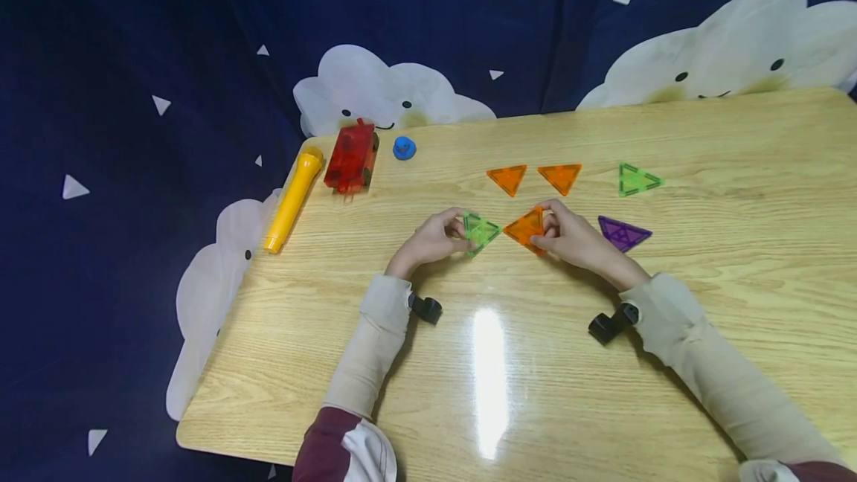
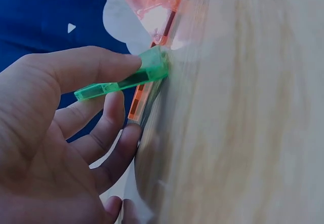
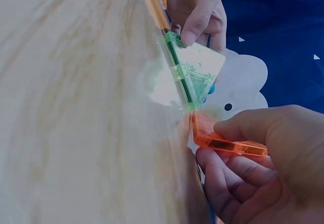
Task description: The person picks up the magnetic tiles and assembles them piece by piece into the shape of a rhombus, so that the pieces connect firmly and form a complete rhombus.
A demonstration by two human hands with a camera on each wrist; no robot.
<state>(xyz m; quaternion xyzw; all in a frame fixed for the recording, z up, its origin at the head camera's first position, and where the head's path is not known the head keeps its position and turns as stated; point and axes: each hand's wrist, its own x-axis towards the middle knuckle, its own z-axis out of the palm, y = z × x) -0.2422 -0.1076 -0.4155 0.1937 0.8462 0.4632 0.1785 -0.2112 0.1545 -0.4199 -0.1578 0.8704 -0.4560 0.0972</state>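
Note:
My left hand [image 1: 435, 238] pinches a translucent green triangular magnetic tile [image 1: 480, 230] between thumb and fingers, one corner pointing right. Facing it, an orange triangular magnetic tile [image 1: 527, 229] is pinched by my right hand [image 1: 569, 235], its corner pointing left. The two corners nearly meet low over the table. In the left wrist view the green tile [image 2: 126, 79] is tilted, with the thumb on top. From the right wrist view, the orange tile's tip [image 3: 200, 125] is right at the lower corner of the green tile [image 3: 192, 72].
Behind the hands lie two orange tiles [image 1: 509, 179]. Another green tile [image 1: 637, 180] and a purple tile [image 1: 623, 233] lie to the right. At the far left of the wooden table [image 1: 281, 363] are a yellow toy microphone [image 1: 291, 203], a red toy vehicle [image 1: 352, 158] and a blue duck [image 1: 405, 148].

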